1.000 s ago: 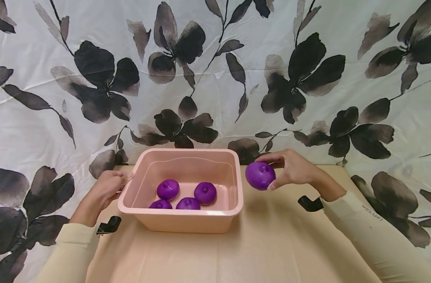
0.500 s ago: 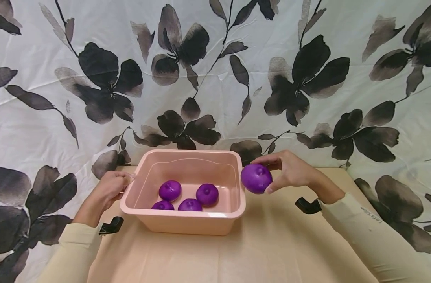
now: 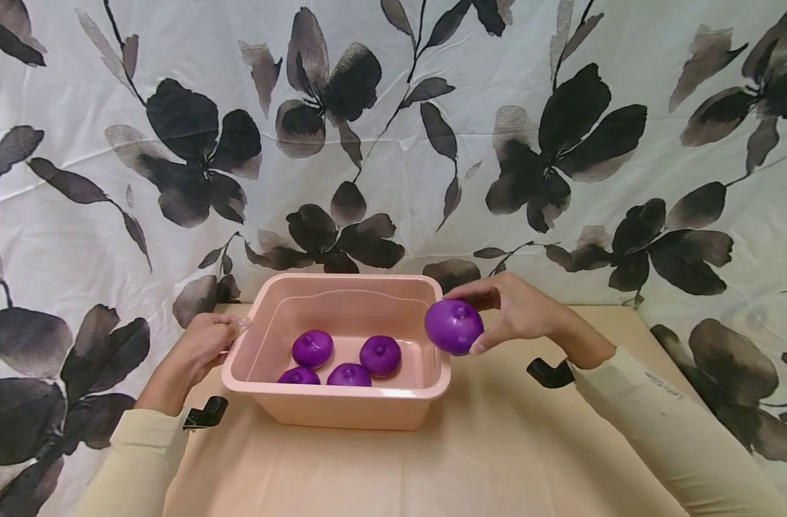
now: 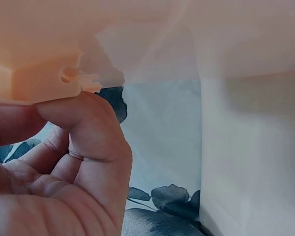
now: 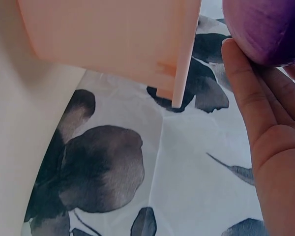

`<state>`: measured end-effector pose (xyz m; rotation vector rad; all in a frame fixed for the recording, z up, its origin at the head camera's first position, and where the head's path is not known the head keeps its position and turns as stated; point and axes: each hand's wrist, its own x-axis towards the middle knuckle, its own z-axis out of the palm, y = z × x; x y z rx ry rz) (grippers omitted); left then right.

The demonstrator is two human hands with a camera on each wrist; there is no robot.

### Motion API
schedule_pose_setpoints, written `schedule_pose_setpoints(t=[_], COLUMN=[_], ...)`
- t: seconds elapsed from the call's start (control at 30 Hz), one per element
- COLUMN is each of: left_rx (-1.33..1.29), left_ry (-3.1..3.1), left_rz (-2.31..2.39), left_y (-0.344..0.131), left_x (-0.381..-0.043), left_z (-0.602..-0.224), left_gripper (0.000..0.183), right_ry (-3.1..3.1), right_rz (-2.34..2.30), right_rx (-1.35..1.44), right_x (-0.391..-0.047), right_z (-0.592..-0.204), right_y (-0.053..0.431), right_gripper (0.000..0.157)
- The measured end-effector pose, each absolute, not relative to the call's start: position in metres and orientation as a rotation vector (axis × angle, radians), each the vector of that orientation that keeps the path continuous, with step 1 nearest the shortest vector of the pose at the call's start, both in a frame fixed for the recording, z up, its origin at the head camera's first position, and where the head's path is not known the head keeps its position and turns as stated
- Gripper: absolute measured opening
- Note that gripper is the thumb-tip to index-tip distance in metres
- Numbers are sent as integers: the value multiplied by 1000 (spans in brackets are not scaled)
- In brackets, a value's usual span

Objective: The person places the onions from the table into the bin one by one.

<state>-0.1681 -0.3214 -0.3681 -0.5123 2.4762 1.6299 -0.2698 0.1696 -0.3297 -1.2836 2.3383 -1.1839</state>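
A pink plastic tub stands on the table with several shiny purple balls inside, each with a small nub. My left hand pinches the tub's left rim between thumb and bent forefinger; the left wrist view shows this hand from below, right at the rim. Another purple ball is in my right hand, held between the thumb and fingers. It overlaps the tub's right rim in the head view. From the right wrist, the ball appears above the fingers, beside the tub wall.
The tub rests on a beige-covered table. Behind and at both sides hangs a white cloth printed with dark flowers. A black wrist camera mount sticks out from the right sleeve, and a similar mount from the left.
My right hand has moved left with the purple ball, from beside the tub to its right rim. The left hand keeps its hold on the tub; the head view has shifted slightly.
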Motion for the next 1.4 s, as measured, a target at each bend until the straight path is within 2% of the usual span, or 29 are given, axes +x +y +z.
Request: schedule_pose_setpoints(t=[1.4], left_rx=[-542], left_ry=[2487], left_rz=[1617], left_y=[-320], left_x=[-173], left_z=[-371], left_gripper=[42], right_ry=[2137], right_rz=[-1032], right_rx=[-1475], right_x=[-273], right_z=[-344], right_y=[107], right_gripper=[77])
